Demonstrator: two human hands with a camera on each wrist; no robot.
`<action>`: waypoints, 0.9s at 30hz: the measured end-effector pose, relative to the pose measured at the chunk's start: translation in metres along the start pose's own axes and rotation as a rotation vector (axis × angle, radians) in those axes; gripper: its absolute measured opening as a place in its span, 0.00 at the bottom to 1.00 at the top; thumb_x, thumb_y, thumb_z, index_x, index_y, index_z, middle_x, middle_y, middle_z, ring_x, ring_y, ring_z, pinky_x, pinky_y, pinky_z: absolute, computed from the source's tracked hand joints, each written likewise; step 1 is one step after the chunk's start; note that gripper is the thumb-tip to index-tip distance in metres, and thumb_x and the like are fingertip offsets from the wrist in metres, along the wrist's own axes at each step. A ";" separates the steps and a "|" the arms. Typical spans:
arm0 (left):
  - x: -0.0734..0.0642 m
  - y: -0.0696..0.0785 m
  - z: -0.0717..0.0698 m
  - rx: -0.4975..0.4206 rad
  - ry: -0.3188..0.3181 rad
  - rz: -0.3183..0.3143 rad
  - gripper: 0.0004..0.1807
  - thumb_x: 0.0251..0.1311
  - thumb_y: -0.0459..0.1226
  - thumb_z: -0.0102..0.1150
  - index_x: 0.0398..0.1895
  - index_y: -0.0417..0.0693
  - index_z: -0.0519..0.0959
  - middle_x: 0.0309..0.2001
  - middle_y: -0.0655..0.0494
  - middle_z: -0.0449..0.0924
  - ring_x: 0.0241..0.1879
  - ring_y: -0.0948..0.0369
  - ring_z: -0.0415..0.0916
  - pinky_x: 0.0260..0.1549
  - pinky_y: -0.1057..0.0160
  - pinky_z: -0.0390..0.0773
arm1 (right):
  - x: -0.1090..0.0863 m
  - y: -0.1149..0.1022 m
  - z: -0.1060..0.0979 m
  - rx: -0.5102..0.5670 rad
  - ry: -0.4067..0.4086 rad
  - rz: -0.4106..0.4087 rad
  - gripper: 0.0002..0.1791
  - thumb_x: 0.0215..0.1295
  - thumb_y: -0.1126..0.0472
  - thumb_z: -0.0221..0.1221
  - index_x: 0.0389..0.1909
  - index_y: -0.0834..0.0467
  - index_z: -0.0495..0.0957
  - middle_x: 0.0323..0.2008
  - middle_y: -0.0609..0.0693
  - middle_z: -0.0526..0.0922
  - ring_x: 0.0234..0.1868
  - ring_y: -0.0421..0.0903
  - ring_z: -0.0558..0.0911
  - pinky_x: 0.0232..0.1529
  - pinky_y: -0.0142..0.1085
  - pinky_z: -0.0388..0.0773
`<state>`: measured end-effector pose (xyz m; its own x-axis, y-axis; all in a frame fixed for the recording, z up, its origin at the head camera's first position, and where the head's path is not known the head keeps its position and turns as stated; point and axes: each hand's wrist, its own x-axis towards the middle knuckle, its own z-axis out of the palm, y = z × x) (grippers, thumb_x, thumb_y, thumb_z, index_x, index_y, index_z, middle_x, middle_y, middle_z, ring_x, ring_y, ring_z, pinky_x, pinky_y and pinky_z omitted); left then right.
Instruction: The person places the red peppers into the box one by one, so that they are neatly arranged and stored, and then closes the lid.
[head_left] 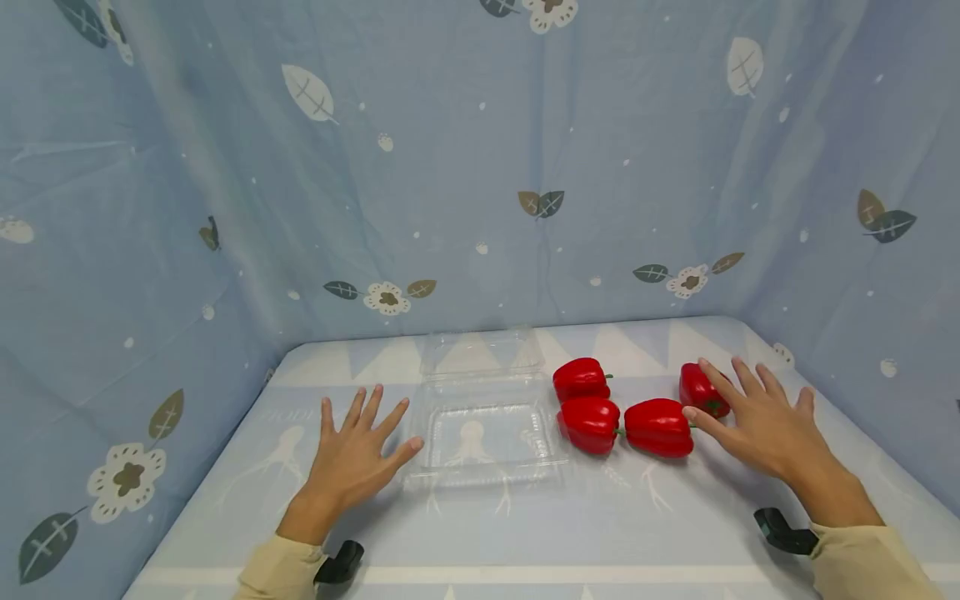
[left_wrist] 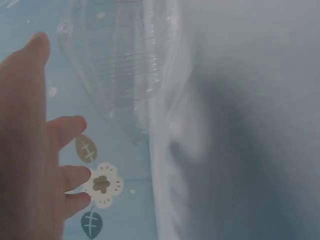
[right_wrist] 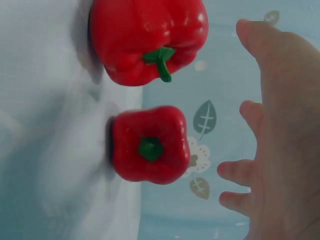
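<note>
A: How are the two hands placed?
B: The left hand [head_left: 356, 457] is at lower left of the frame, fingers spread and fairly straight, palm towards the worktop [head_left: 465, 533]. The right hand [head_left: 772, 429] is at lower right, its fingers spread as well.
A: Is either one gripping something?
B: Neither. The left is just beside the clear plastic container [head_left: 495, 425] at centre, and the left wrist view shows a gap between them. The right is near the peppers; in the head view its thumb and a fingertip overlap two of them, but the right wrist view shows it apart from them.
A: Where are the peppers?
B: Right of centre, four red ones with green stems. One [head_left: 582, 379] is behind another [head_left: 588, 425], both just right of the container; I can't tell whether those two touch. A third [head_left: 658, 427] lies to their right, and the fourth [head_left: 699, 387] is farther back, partly hidden by the fingers.
A: And the container?
B: It stands with its lid [head_left: 482, 350] folded back towards the patterned blue cloth [head_left: 450, 167] that fills the upper frame.
A: Anything at the wrists?
B: Beige sleeves [head_left: 281, 567] at the bottom edge, with a black device [head_left: 341, 562] under each.
</note>
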<state>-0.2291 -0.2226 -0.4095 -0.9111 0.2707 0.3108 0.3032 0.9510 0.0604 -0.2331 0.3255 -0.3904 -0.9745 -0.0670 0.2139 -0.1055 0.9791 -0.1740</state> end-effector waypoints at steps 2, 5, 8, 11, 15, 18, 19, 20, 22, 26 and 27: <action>0.000 0.002 0.002 -0.014 0.019 -0.015 0.41 0.67 0.70 0.39 0.74 0.58 0.68 0.76 0.42 0.57 0.74 0.40 0.52 0.66 0.27 0.33 | -0.001 -0.001 0.001 0.005 0.013 0.001 0.55 0.60 0.24 0.53 0.80 0.50 0.48 0.71 0.76 0.51 0.70 0.78 0.46 0.54 0.83 0.32; 0.001 0.006 0.007 -0.071 0.046 -0.029 0.40 0.67 0.69 0.41 0.72 0.55 0.71 0.71 0.43 0.66 0.71 0.41 0.60 0.67 0.27 0.41 | -0.003 -0.003 0.002 0.026 0.045 0.000 0.53 0.62 0.26 0.53 0.80 0.50 0.49 0.69 0.76 0.55 0.68 0.77 0.51 0.55 0.83 0.37; 0.002 0.012 0.011 -0.144 0.073 -0.039 0.39 0.69 0.67 0.42 0.70 0.53 0.73 0.67 0.46 0.72 0.67 0.44 0.67 0.66 0.30 0.51 | -0.005 -0.006 0.004 0.052 0.097 -0.007 0.50 0.63 0.30 0.55 0.79 0.51 0.53 0.67 0.75 0.60 0.64 0.76 0.57 0.56 0.82 0.47; 0.003 0.017 0.015 -0.220 0.088 -0.053 0.37 0.70 0.65 0.44 0.69 0.51 0.73 0.63 0.47 0.76 0.63 0.45 0.72 0.63 0.34 0.62 | -0.009 -0.009 0.006 0.083 0.168 -0.031 0.46 0.64 0.34 0.59 0.76 0.55 0.60 0.63 0.73 0.66 0.60 0.74 0.64 0.52 0.79 0.58; 0.006 0.022 0.019 -0.332 0.052 -0.106 0.36 0.69 0.64 0.47 0.71 0.53 0.71 0.62 0.50 0.78 0.61 0.47 0.74 0.58 0.37 0.69 | -0.013 -0.013 0.009 0.105 0.263 -0.069 0.41 0.61 0.41 0.65 0.69 0.60 0.68 0.58 0.71 0.72 0.54 0.71 0.71 0.46 0.74 0.70; 0.008 0.026 0.021 -0.448 -0.003 -0.158 0.38 0.68 0.65 0.48 0.73 0.53 0.68 0.63 0.51 0.77 0.62 0.47 0.73 0.57 0.36 0.70 | -0.014 -0.015 0.011 0.127 0.306 -0.087 0.38 0.60 0.45 0.67 0.65 0.62 0.71 0.55 0.69 0.74 0.49 0.68 0.74 0.39 0.68 0.77; 0.008 0.027 0.021 -0.499 -0.019 -0.173 0.39 0.68 0.65 0.49 0.74 0.53 0.67 0.64 0.51 0.76 0.63 0.48 0.73 0.57 0.36 0.69 | -0.014 -0.016 0.012 0.135 0.312 -0.091 0.37 0.60 0.46 0.68 0.64 0.62 0.71 0.54 0.69 0.74 0.48 0.67 0.75 0.37 0.67 0.79; 0.008 0.027 0.022 -0.549 -0.033 -0.185 0.39 0.68 0.64 0.50 0.74 0.52 0.66 0.64 0.50 0.75 0.63 0.48 0.72 0.58 0.36 0.69 | -0.014 -0.017 0.013 0.145 0.316 -0.093 0.36 0.60 0.47 0.68 0.63 0.62 0.72 0.53 0.68 0.75 0.46 0.66 0.76 0.35 0.65 0.80; 0.008 0.028 0.024 -0.649 -0.053 -0.201 0.39 0.68 0.62 0.52 0.75 0.51 0.64 0.66 0.48 0.74 0.65 0.47 0.71 0.60 0.38 0.69 | -0.015 -0.018 0.015 0.171 0.312 -0.093 0.34 0.60 0.48 0.68 0.63 0.62 0.73 0.52 0.67 0.75 0.44 0.64 0.77 0.33 0.63 0.81; 0.008 0.029 0.027 -0.784 -0.058 -0.202 0.35 0.70 0.52 0.57 0.75 0.47 0.64 0.67 0.44 0.72 0.66 0.47 0.69 0.64 0.42 0.68 | -0.017 -0.019 0.019 0.196 0.275 -0.086 0.33 0.62 0.48 0.67 0.62 0.63 0.73 0.57 0.68 0.75 0.49 0.67 0.76 0.37 0.66 0.80; 0.008 0.029 0.028 -0.799 -0.056 -0.199 0.35 0.71 0.50 0.58 0.75 0.46 0.64 0.67 0.43 0.71 0.67 0.47 0.68 0.64 0.43 0.68 | -0.018 -0.019 0.020 0.197 0.267 -0.087 0.33 0.62 0.48 0.67 0.62 0.63 0.74 0.57 0.68 0.75 0.50 0.67 0.76 0.38 0.66 0.79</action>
<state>-0.2353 -0.1887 -0.4317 -0.9749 0.1354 0.1767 0.2226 0.5949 0.7724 -0.2179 0.3040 -0.4100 -0.8767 -0.0700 0.4759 -0.2471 0.9144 -0.3208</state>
